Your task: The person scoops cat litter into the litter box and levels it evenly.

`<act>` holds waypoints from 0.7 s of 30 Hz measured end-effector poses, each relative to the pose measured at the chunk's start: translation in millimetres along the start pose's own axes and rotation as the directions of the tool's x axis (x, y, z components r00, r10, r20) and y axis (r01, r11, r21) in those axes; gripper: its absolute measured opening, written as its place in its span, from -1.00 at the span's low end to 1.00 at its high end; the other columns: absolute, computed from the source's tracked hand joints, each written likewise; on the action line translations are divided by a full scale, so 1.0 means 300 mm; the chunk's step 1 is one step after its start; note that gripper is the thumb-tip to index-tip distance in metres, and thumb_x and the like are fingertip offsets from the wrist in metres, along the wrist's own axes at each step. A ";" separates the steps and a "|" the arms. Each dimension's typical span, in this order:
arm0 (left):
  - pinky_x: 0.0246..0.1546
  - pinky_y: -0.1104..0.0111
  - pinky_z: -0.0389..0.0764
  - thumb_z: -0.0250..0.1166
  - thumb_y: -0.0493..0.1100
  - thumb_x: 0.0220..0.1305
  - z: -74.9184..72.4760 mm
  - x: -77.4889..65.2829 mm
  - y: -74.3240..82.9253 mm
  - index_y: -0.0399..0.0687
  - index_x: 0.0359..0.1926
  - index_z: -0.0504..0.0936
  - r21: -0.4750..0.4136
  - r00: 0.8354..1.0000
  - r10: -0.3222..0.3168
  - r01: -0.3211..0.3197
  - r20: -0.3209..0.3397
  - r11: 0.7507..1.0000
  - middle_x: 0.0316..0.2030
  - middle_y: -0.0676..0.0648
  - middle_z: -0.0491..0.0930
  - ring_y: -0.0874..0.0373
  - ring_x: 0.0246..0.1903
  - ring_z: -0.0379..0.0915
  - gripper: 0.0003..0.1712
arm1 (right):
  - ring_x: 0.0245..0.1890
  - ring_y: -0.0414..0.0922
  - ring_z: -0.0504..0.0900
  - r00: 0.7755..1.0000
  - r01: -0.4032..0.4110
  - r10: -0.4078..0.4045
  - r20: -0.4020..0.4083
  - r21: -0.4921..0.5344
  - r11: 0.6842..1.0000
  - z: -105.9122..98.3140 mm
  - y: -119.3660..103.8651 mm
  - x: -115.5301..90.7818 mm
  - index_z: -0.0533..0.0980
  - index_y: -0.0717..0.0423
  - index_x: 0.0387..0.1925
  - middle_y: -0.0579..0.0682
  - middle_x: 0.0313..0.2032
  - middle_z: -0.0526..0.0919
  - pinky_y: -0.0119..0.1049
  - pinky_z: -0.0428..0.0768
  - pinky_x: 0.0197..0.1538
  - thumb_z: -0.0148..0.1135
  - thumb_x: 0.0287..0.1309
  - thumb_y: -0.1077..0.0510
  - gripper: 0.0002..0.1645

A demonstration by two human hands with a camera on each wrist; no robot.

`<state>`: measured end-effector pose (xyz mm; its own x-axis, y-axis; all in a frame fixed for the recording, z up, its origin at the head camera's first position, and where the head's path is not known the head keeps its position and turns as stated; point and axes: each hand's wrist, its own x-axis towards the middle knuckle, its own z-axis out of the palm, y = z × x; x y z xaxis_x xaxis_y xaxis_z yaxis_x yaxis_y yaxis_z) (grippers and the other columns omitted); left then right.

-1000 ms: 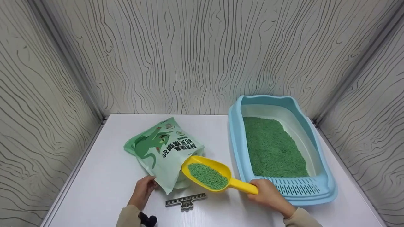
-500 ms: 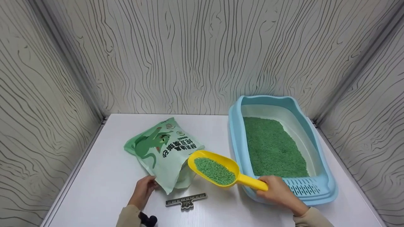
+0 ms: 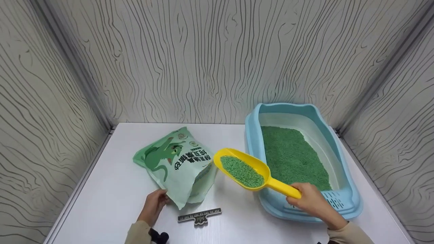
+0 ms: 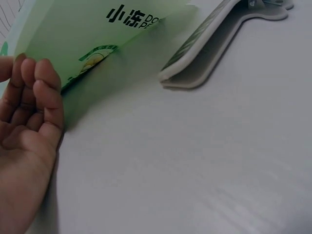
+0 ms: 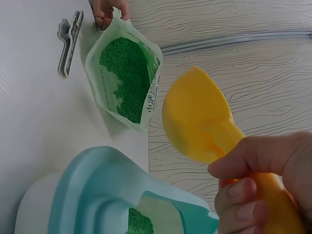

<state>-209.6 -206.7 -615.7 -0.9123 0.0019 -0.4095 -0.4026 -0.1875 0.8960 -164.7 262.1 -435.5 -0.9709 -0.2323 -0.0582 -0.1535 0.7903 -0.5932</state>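
My right hand (image 3: 310, 200) grips the handle of a yellow scoop (image 3: 266, 166), with fingers and thumb wrapped round it in the right wrist view. Green cat litter pellets (image 3: 242, 171) fill much of the scoop, which is held up between the bag and the litter box. A pale green cat litter bag (image 3: 179, 179) lies with its mouth gaping toward the front right. More green pellets (image 5: 126, 73) show inside it in the right wrist view. At the bag's near left corner, my left hand (image 3: 154, 205) pinches the edge of its mouth.
A light blue litter box (image 3: 252, 145) with a bed of green litter (image 3: 295, 159) stands on the right; the scoop overlaps its left rim. A dark ruler-patterned clip (image 3: 200, 216) lies on the white table (image 3: 101, 189) in front of the bag. Patterned walls (image 3: 190, 61) enclose the table.
My right hand has carried the loaded scoop up and rightward, away from the bag's mouth toward the litter box. The left hand and bag have stayed in place.
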 end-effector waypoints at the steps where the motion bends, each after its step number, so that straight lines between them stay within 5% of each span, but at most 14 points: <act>1: -0.19 0.43 0.52 0.02 -0.08 0.37 0.000 0.000 0.000 -0.17 -0.20 0.49 -0.002 1.000 0.001 -0.001 0.000 1.000 -0.37 0.06 0.45 0.22 -0.30 0.39 -0.75 | -0.64 -0.31 0.32 1.000 -0.006 0.006 -0.001 0.000 1.000 -0.007 -0.001 0.000 0.60 0.26 -0.29 -0.04 -0.56 0.58 -0.46 0.31 -0.55 0.29 -0.08 0.22 -0.75; 21: -0.15 0.43 0.54 0.04 -0.05 0.36 -0.006 -0.004 0.000 -0.18 -0.13 0.50 -0.017 1.000 -0.010 0.010 0.007 1.000 -0.33 0.07 0.48 0.23 -0.27 0.43 -0.71 | -0.66 -0.25 0.35 0.975 -0.207 0.207 -0.079 0.007 0.978 -0.150 0.047 -0.032 0.52 0.36 -0.13 -0.03 -0.57 0.46 -0.45 0.38 -0.58 0.23 0.02 0.22 -0.64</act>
<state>-208.4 -208.4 -615.6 -0.9086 0.0104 -0.4176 -0.4107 -0.2039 0.8887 -165.7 300.9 -407.1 -0.9931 -0.0187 -0.1161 0.0517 0.8172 -0.5740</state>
